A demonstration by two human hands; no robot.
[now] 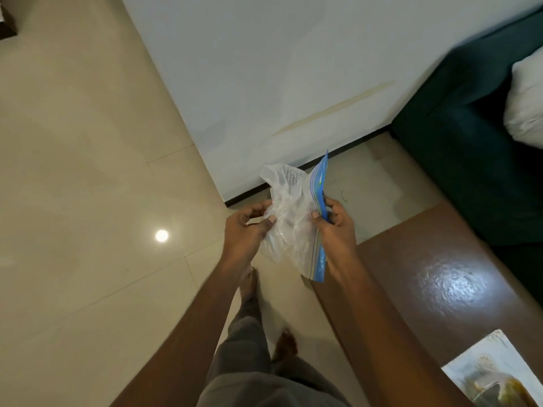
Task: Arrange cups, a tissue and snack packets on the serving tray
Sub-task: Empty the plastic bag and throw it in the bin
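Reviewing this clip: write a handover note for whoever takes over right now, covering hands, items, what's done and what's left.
Left hand pinches the crumpled side of a clear zip bag; right hand grips its blue zip edge.
The bag is held over the floor, beside the brown table.
One packet lies on the table's near corner.
Done: no arranging shows in this view.
Left: the whole arrangement.

Glossy brown wooden table [440, 274] just right of the right hand [335, 227]. Dark green fabric sofa [470, 142] with white cushion [526, 104] farther right. White wall [264, 69] ahead of the hand; beige tiled floor [88, 142] to its left.
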